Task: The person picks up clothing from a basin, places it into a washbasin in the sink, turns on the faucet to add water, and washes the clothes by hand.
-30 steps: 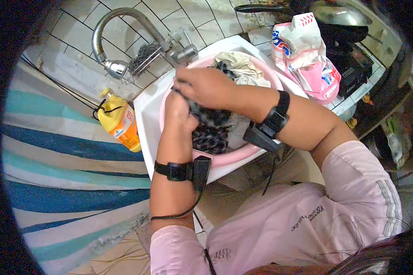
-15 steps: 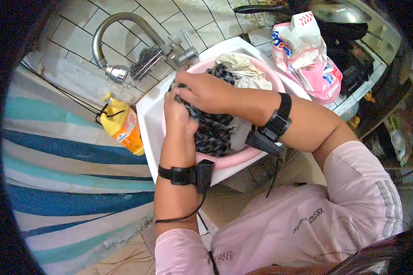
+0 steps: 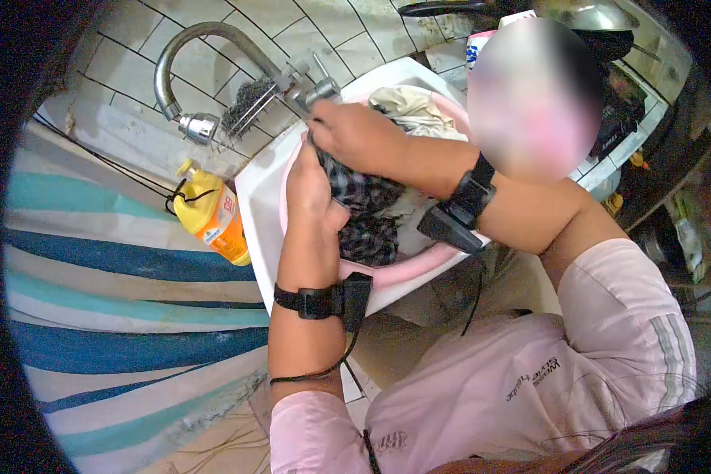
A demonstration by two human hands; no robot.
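A wet black-and-grey checked cloth [image 3: 369,225] hangs and bunches in a pink basin [image 3: 407,271]. My right hand [image 3: 357,136], slightly smeared by motion, is closed on the cloth's upper part near the basin's far left side. Just below and left of it, my left hand [image 3: 308,186] holds the same cloth, its thumb sticking out over the folds. The fingertips of the left hand are hidden. A cream cloth [image 3: 419,110] lies at the back of the basin, beyond my right forearm.
The basin sits in a white sink [image 3: 254,197] under a curved metal faucet [image 3: 205,35]. A yellow bottle [image 3: 213,213] stands left of the sink. A blurred oval covers most of a pink-and-white bag [image 3: 475,49] at right. A striped curtain [image 3: 134,253] hangs on the left.
My right hand has shifted slightly up and away from my left, drawing the checked cloth's top with it. My left hand's fingers have straightened somewhat. A blurred patch now covers the bag.
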